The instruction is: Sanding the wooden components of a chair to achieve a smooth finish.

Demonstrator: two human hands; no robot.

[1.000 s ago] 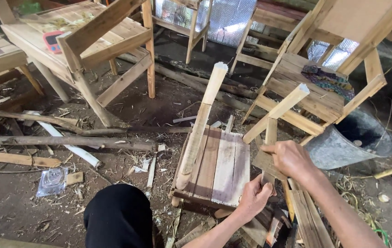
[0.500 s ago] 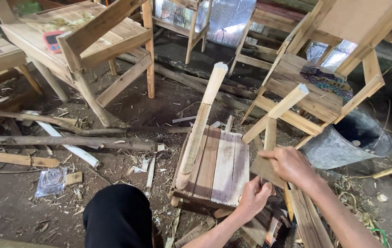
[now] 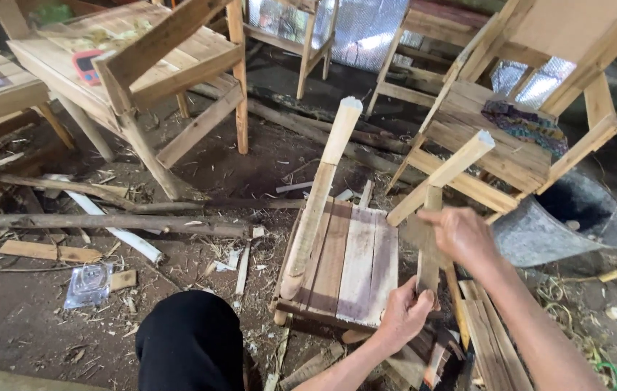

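Note:
A small unfinished wooden chair lies on its back on the dirt floor, its slatted seat (image 3: 344, 257) facing up and two pale legs (image 3: 320, 190) pointing away. My left hand (image 3: 404, 313) grips the lower end of an upright wooden slat (image 3: 428, 250) at the chair's right side. My right hand (image 3: 462, 234) closes on the same slat higher up, just below the right leg (image 3: 442, 176). My knee in black trousers (image 3: 189, 340) is at the bottom left.
A grey metal bucket (image 3: 561, 221) lies tipped at the right. Finished wooden chairs (image 3: 171, 65) stand behind and at the upper right. Logs (image 3: 106, 221), a white pipe, wood scraps and a plastic packet (image 3: 90, 282) litter the ground at the left. Loose planks (image 3: 486, 340) lie by my right arm.
My right hand has slid up the slat toward the chair leg. The left hand keeps its grip low on the slat. The view has shifted slightly.

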